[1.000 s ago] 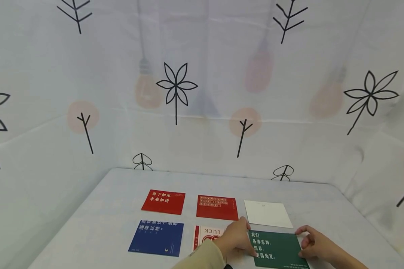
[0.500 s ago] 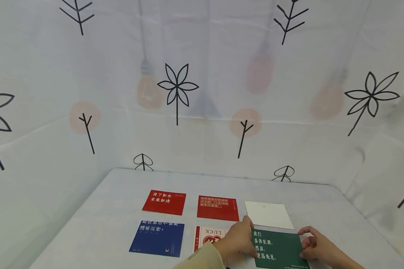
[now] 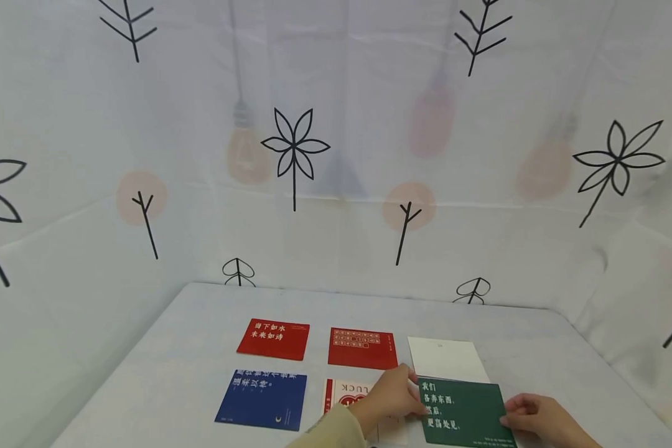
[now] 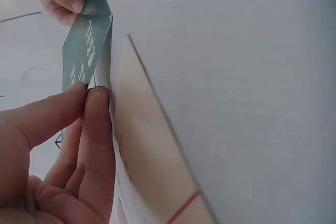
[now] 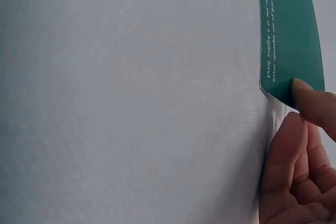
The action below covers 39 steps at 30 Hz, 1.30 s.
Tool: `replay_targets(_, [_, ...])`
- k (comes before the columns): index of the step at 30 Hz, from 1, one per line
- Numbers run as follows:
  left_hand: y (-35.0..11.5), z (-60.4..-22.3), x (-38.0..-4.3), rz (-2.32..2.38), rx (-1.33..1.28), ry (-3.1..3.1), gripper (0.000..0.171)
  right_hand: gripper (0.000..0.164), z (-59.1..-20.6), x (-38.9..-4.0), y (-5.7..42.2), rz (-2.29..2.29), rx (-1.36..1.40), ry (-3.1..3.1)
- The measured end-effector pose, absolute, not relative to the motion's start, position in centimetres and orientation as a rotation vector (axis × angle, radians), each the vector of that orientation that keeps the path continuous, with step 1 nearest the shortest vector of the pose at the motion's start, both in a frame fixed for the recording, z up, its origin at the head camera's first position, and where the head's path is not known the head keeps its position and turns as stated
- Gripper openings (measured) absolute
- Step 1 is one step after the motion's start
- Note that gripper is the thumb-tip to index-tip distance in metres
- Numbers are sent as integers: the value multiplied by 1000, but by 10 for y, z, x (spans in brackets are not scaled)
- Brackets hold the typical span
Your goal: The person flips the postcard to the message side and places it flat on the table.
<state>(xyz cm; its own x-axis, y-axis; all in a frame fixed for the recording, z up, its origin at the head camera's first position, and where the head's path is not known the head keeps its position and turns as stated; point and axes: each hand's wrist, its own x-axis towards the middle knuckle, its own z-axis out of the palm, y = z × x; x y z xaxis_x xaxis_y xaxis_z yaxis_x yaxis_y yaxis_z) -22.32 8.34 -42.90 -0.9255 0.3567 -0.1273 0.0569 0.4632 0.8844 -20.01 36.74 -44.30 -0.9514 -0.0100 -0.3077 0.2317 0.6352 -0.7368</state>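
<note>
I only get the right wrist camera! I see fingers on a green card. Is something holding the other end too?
Observer: Yes, the left hand pinches the green card by its left edge.
Child: Is there a blue one anywhere?
Observer: Yes, a blue card lies flat, off to the left of that hand.
Child: What's right behind the green one?
Observer: In the head view, a white card lies just beyond it.
</note>
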Motion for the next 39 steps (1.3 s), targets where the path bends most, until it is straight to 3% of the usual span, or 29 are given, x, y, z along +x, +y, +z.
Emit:
replay_targets(12, [80,-430,-227,1450,322,2444,15,33,-442,-199,374,-1317,213,2556])
replay_targets(23, [79,-425,-228,1587,297,2286,11,28,-434,-199,375,-1641,372,2338])
replay_targets(32, [80,-421,-231,1689,259,2174,8,37,-427,-199,372,-1811,479,2289])
replay_targets(39, [81,-423,-231,1779,218,2155,6,31,-422,-198,378,-1930,285,2166])
